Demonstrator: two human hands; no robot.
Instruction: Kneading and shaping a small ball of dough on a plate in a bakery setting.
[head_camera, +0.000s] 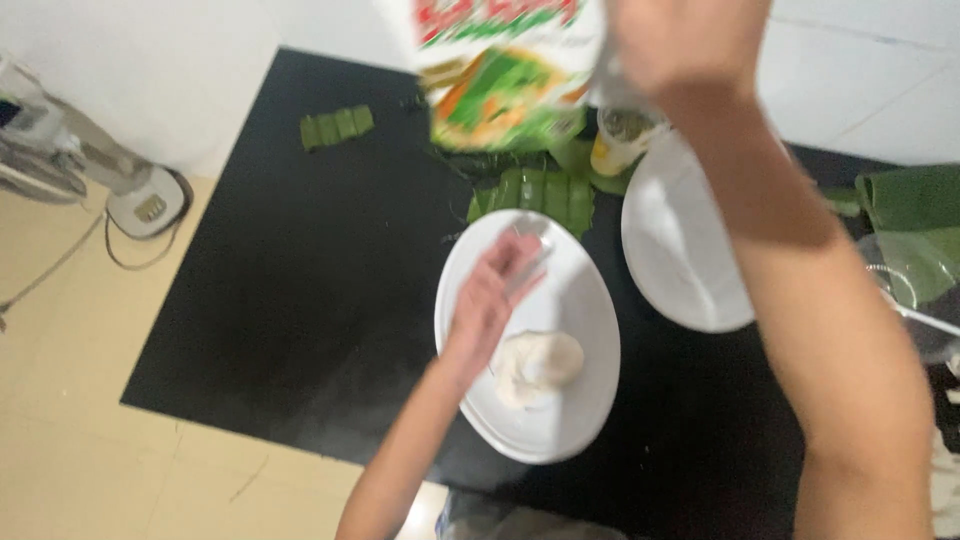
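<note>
My right hand (680, 45) is raised at the top of the view and grips a white, green and red printed packet (500, 75), held tilted above the counter. My left hand (495, 295) hovers over a white oval plate (585, 300) with its fingers loosely curled; whether it holds anything is unclear from the blur. A lump of white dough (538, 365) lies on that plate just right of my left wrist. Several folded green leaf pieces (535, 195) sit just beyond the plate's far rim.
A second white plate (680, 250) lies to the right on the black counter (300, 300). A small cup (622, 135) stands behind it. More leaf pieces (336, 127) lie at far left, a large leaf (915, 225) at right. A white appliance (145, 200) sits on the tan surface.
</note>
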